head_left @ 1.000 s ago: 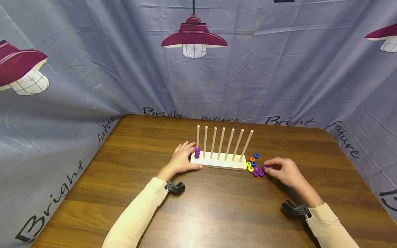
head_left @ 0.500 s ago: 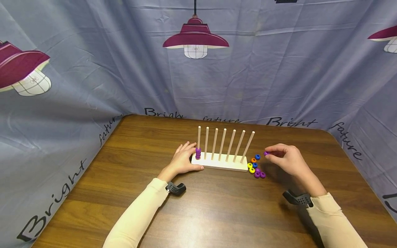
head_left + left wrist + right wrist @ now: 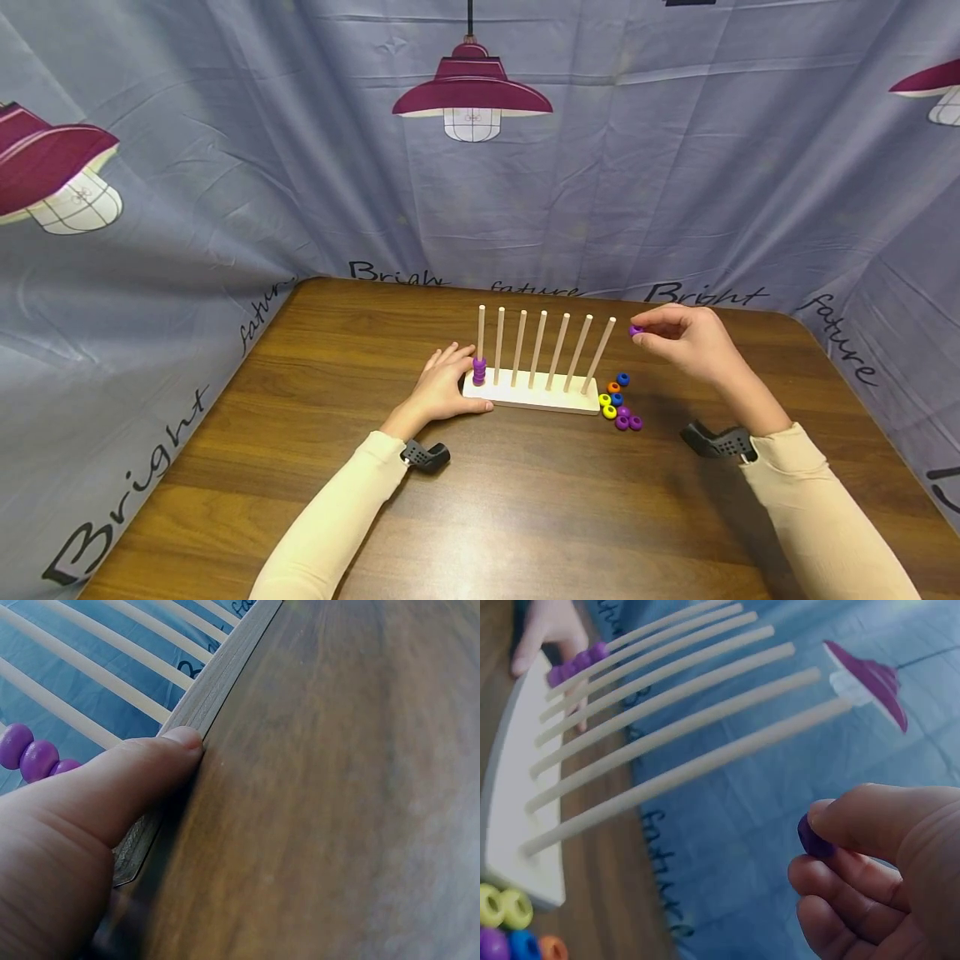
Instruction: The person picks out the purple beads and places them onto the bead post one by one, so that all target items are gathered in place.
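Note:
A pale wooden peg rack [image 3: 531,398] with a row of upright pegs stands on the table. My left hand [image 3: 441,392] grips its left end, the thumb [image 3: 142,769] along the front side and the fingers behind. Several purple beads [image 3: 479,372] are stacked low on the leftmost peg. To the right of the rack and above the table, my right hand [image 3: 693,346] pinches one purple bead [image 3: 636,331] between thumb and fingers. In the right wrist view this held bead [image 3: 814,838] is apart from the nearest peg [image 3: 682,780].
Loose beads lie on the table by the rack's right end: yellow beads [image 3: 609,412], blue beads [image 3: 623,379], an orange bead [image 3: 613,387] and purple beads [image 3: 622,422]. A grey-blue curtain [image 3: 480,208] printed with lamps hangs behind the wooden table [image 3: 525,500].
My right hand has lifted the purple bead off the table, first away from the loose beads, then up to about peg-top height. My left hand has stayed on the rack.

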The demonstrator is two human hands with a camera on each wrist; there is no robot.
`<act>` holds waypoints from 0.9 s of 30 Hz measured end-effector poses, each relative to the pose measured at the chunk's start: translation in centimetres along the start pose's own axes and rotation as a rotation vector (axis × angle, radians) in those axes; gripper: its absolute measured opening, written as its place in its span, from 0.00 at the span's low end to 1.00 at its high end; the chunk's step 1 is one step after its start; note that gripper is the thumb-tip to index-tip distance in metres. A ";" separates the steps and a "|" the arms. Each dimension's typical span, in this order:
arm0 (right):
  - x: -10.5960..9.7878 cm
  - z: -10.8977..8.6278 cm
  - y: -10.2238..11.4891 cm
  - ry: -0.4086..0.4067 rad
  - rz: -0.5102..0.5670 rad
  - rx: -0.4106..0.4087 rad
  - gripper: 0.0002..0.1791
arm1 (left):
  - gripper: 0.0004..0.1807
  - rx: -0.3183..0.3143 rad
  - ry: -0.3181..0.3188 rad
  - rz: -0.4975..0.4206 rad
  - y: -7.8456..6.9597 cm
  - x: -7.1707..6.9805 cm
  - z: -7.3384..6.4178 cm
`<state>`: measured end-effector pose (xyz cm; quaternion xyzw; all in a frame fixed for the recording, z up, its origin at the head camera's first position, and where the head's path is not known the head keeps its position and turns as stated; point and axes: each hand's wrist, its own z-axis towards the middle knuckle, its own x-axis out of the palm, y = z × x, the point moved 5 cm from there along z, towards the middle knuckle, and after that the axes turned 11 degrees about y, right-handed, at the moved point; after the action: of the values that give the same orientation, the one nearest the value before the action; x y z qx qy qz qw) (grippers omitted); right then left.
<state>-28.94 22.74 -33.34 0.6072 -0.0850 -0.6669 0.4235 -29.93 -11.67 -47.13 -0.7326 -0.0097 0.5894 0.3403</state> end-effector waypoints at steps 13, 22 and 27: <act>-1.0 3.7 4.8 0.018 -0.045 -0.004 0.12 | 0.42 0.001 -0.001 0.009 0.0 0.0 0.1; 0.0 5.8 7.5 0.062 -0.023 -0.041 0.10 | 0.42 0.000 0.000 0.021 0.2 0.1 0.2; 0.9 6.8 9.0 0.078 -0.037 -0.092 0.10 | 0.41 0.009 -0.008 0.016 0.2 0.1 0.2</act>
<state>-30.68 13.76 -26.67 0.6140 -0.0264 -0.6536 0.4418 -30.13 -11.70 -47.37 -0.7286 -0.0026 0.5952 0.3389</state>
